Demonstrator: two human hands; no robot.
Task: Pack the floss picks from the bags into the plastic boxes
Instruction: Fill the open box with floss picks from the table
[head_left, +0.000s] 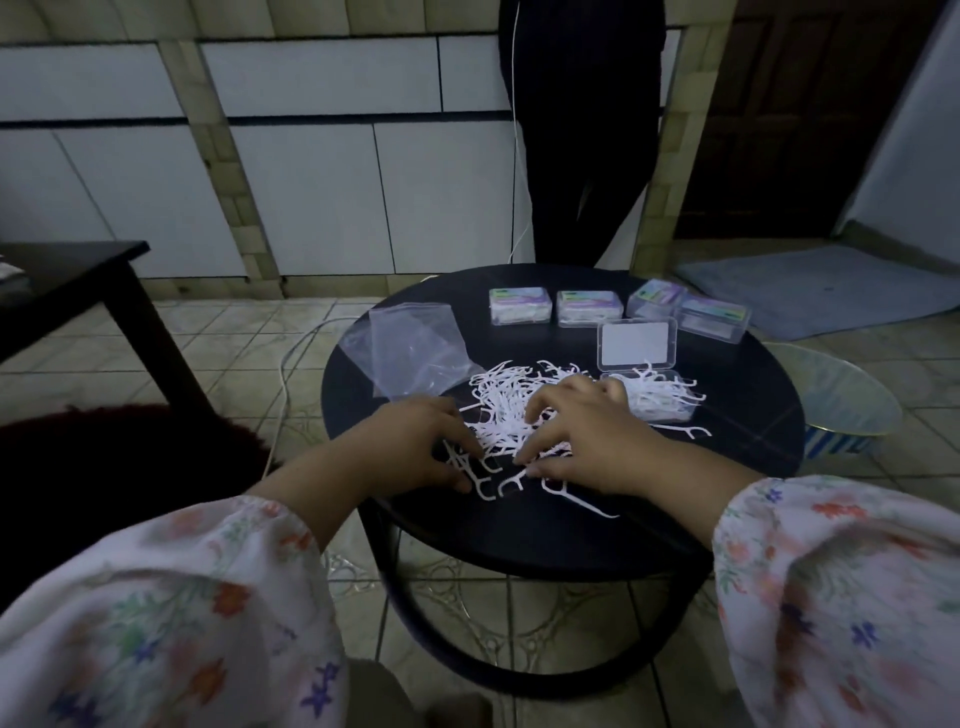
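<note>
You are getting one view only, from a wide-angle camera on the person's head, so nothing is being shared with a second view. It is looking forward and steeply down over both floral sleeves (171, 613) at the round black table (737, 431), sitting close, while the tiled wall (311, 156) behind is bending at the frame's edges.

A round black table (727, 467) is seen, strewn with white floss picks (506, 410). A clear plastic bag (415, 353) is laid at the left, and clear boxes (563, 307) with pastel purple and green labels are lined along the far edge. Both sleeves (171, 613) are patterned with orange, purple and green flowers on white. The floor (234, 343) is tiled in pale grey-beige.
</note>
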